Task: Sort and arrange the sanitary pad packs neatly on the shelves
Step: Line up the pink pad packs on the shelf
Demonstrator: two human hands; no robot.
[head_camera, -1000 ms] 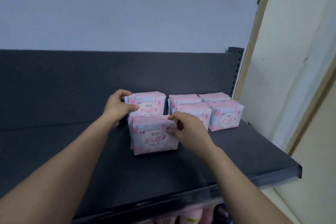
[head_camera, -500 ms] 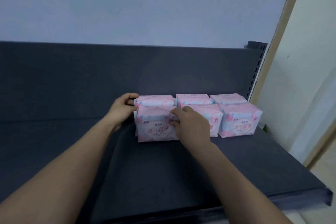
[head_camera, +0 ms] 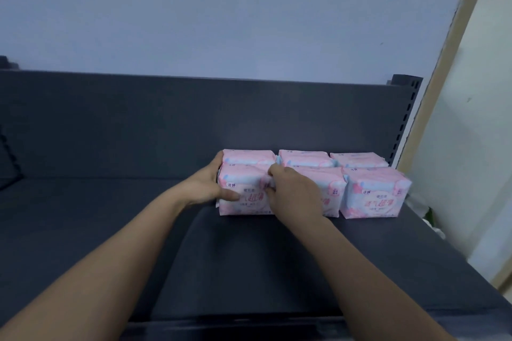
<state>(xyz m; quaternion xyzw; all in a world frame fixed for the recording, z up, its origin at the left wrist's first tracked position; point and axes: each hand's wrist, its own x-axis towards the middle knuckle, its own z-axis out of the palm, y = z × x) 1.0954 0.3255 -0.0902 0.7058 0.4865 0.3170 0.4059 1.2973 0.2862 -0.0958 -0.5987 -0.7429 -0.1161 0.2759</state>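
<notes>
Several pink and blue sanitary pad packs stand in two rows at the back right of a dark grey shelf (head_camera: 249,263). The front left pack (head_camera: 245,194) is gripped from both sides: my left hand (head_camera: 206,187) presses its left edge with the thumb on its front, and my right hand (head_camera: 293,192) holds its right edge, covering part of the front middle pack (head_camera: 331,196). The front right pack (head_camera: 374,192) stands free. Three more packs (head_camera: 304,159) line the shelf's back panel behind them.
The shelf's dark back panel (head_camera: 138,124) rises behind the packs, with a slotted upright post (head_camera: 406,119) at the right end. A pale wall (head_camera: 221,8) is above. A beige door frame (head_camera: 457,44) stands right of the shelf. The shelf's left half holds nothing.
The front left pack has been pushed back and right into line with the other front packs. Both hands went with it, and the view shifted left.
</notes>
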